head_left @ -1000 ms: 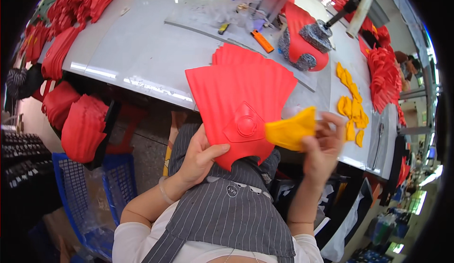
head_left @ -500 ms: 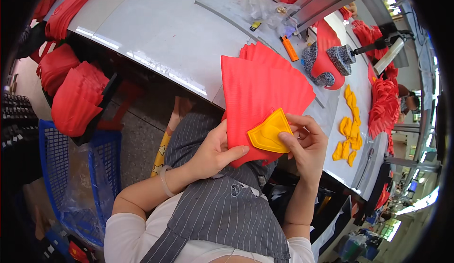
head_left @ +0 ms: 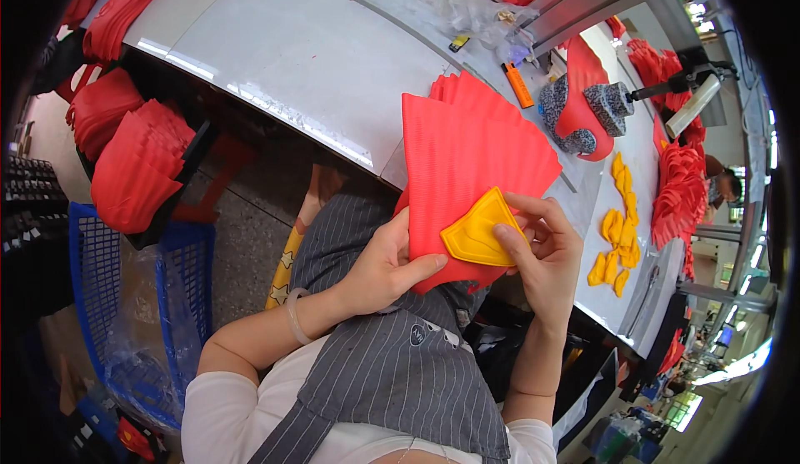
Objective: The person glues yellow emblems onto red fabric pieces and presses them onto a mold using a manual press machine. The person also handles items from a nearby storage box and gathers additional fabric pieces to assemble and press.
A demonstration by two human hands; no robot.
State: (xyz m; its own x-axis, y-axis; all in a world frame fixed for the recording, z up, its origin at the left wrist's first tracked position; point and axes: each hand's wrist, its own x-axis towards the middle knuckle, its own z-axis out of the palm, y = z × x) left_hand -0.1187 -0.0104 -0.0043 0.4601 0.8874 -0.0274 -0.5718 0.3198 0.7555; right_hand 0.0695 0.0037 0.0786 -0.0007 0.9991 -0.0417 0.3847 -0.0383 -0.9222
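The right hand [head_left: 542, 255] pinches a yellow shield-shaped patch [head_left: 482, 232] between thumb and fingers, pressing it flat onto a red ribbed fan-shaped piece [head_left: 467, 164]. The left hand [head_left: 387, 268] grips that red piece from below, thumb laid over its lower edge, fingers hidden behind it. The narrow bottom end of the red piece is covered by both hands and its outline there cannot be made out. The piece is held up above the person's lap, overlapping the near edge of the white surface [head_left: 308, 47]; more red pieces show just behind its top edge.

Farther right on the surface lies a loose scatter of yellow patches [head_left: 618, 230], and beyond them a speckled grey machine part [head_left: 583, 110] wrapped partly in red fabric. An orange utility knife [head_left: 518, 85] lies near it. Red piles [head_left: 679, 189] at the far right are bent by the lens and hard to read.

On the floor to the left, a blue mesh basket [head_left: 87, 264] holds clear plastic sheeting; its lower part is cut off in shadow. Beside it a dark bin carries stacked red pieces [head_left: 137, 164]
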